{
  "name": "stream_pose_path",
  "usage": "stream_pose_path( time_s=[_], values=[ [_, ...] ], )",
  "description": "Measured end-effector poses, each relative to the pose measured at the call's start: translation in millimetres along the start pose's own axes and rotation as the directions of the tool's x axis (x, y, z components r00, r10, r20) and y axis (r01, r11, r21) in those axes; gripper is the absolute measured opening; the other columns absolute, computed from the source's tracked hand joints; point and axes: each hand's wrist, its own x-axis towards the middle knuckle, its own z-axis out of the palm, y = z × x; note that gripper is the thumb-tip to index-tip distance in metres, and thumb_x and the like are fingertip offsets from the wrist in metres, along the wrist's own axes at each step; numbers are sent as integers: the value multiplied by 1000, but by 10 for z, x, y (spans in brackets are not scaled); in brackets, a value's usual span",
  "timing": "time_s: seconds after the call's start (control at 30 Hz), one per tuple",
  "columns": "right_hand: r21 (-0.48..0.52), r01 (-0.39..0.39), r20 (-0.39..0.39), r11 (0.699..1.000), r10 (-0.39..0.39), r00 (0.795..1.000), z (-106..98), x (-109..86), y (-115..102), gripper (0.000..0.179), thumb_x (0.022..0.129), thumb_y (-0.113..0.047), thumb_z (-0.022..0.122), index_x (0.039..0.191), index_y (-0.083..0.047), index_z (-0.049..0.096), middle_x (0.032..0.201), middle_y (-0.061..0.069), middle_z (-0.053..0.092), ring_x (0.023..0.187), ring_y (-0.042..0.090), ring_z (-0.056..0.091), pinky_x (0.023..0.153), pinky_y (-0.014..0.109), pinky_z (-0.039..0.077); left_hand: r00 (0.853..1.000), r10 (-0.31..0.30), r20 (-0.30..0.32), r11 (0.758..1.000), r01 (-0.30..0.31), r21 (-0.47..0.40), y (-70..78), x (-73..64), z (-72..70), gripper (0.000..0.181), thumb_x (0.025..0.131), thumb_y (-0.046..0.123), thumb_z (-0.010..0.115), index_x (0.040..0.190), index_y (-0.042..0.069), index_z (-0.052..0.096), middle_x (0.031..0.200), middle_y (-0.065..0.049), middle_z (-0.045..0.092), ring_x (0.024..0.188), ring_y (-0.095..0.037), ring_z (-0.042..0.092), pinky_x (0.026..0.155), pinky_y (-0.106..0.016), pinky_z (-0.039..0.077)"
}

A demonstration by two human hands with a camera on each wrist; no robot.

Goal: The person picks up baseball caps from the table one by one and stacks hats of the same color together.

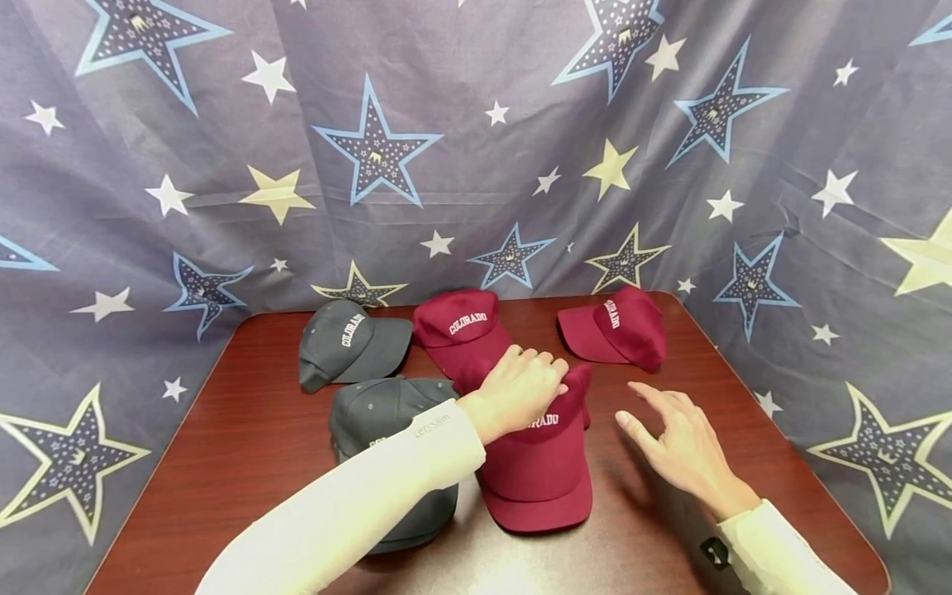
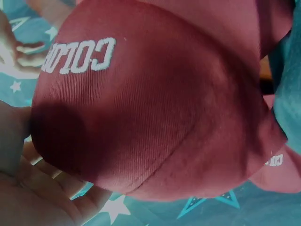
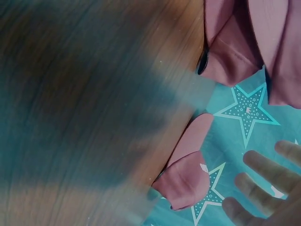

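Note:
My left hand [image 1: 516, 392] grips the crown of a maroon baseball cap [image 1: 537, 471] at the table's middle, its brim toward me. In the left wrist view the crown of this maroon cap [image 2: 141, 108] fills the middle, with the left fingers [image 2: 70, 188] at its edge. More maroon fabric shows behind it; whether that is a separate cap I cannot tell. To the right, my right hand [image 1: 680, 446] hovers over the table with fingers spread, holding nothing. A dark grey cap [image 1: 387, 413] lies left of the held cap, partly covered by my left sleeve.
Along the back of the brown table [image 1: 223, 463] sit another dark grey cap [image 1: 349, 343], a maroon cap [image 1: 464, 322] and, farther right, one more maroon cap [image 1: 617, 326]. A star-patterned curtain [image 1: 461, 99] hangs behind and at the sides.

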Motion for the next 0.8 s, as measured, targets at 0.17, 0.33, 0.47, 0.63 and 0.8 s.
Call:
stream_pose_path(
  time_s=[0.17, 0.33, 0.47, 0.63, 0.8],
  values=[
    [-4, -7, 10, 1000, 7, 1000, -4, 4, 14, 55, 94, -44, 72, 140, -16, 62, 129, 16, 67, 118, 37, 56, 95, 62, 42, 1000, -15, -6, 1000, 15, 10, 26, 31, 84, 27, 100, 40, 64, 98, 14, 71, 89, -3, 68, 81, -21, 66, 72, -34, 49],
    [-6, -13, 13, 1000, 13, 1000, -11, 4, 29, 55, 94, -45, 71, 141, -17, 62, 129, 17, 67, 119, 37, 56, 95, 61, 41, 994, -30, 104, 999, 29, 15, 43, 68, 154, 32, 103, 43, 58, 101, 14, 72, 93, -3, 66, 87, -23, 63, 77, -35, 49],
    [-5, -18, 20, 1000, 18, 1000, -10, 1, 48, 55, 94, -46, 71, 141, -17, 62, 129, 16, 67, 118, 37, 56, 95, 62, 42, 978, -38, 204, 999, 42, -18, 19, 79, 173, 33, 103, 43, 55, 109, 12, 67, 101, -4, 63, 95, -23, 60, 82, -38, 48],
    [-1, -23, 22, 1000, 23, 1000, -20, 0, 69, 55, 94, -45, 71, 141, -17, 61, 129, 16, 67, 118, 37, 56, 95, 61, 42, 978, -64, 200, 997, 73, -37, -67, 69, 110, 33, 99, 40, 53, 113, 12, 64, 104, -5, 62, 99, -24, 60, 85, -39, 49],
    [1, -23, 21, 1000, 23, 1000, -44, 0, 82, 55, 94, -45, 71, 141, -17, 62, 128, 16, 67, 118, 37, 56, 95, 61, 42, 963, -141, 231, 984, 161, -72, -223, -27, 20, 38, 93, 41, 56, 116, 13, 65, 109, -6, 64, 103, -26, 60, 88, -43, 50]
  ],
)
